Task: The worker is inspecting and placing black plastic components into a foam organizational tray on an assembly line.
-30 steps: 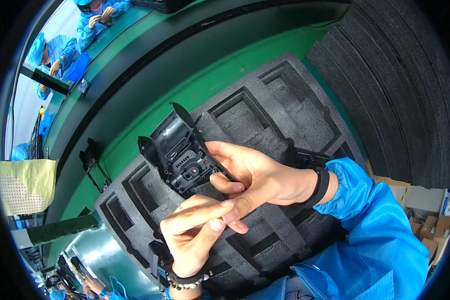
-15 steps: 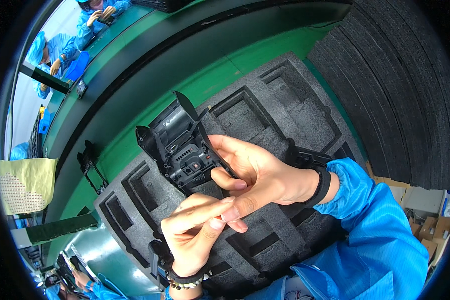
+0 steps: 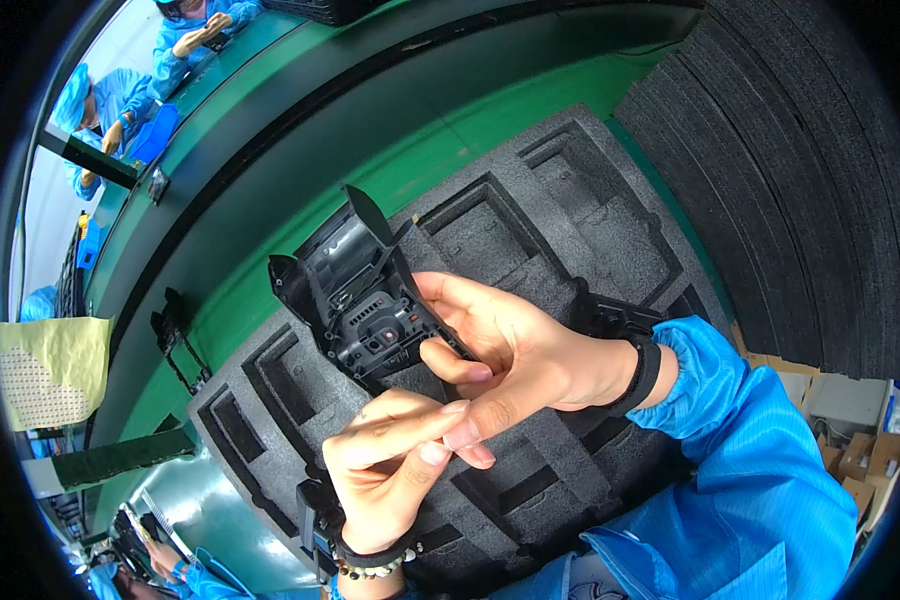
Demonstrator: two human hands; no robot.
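A black plastic housing [image 3: 355, 325] with a raised, curved flap and moulded slots is held tilted above a grey foam tray [image 3: 560, 212]. My right hand [image 3: 515, 345] grips its right side with the fingers, while the thumb reaches down to my left hand. Just below the housing, my left hand [image 3: 385, 465] has its thumb and fingers pressed together against the right thumb tip. Whatever is in this pinch is hidden between the fingertips. Under both hands lie the tray's recessed compartments.
Thick black foam sheets [image 3: 780, 190] are stacked at the right. A dark curved conveyor belt [image 3: 300, 130] runs beyond the green bench [image 3: 470, 140]. Left of the tray stands a thin black frame [image 3: 175, 340], near a yellow sheet [image 3: 55, 375]. Co-workers in blue sit at far left.
The housing has tipped very slightly in my right hand; both my hands stay nearly in place. The thin black frame has shifted a little left. A co-worker's hands at the top left have moved.
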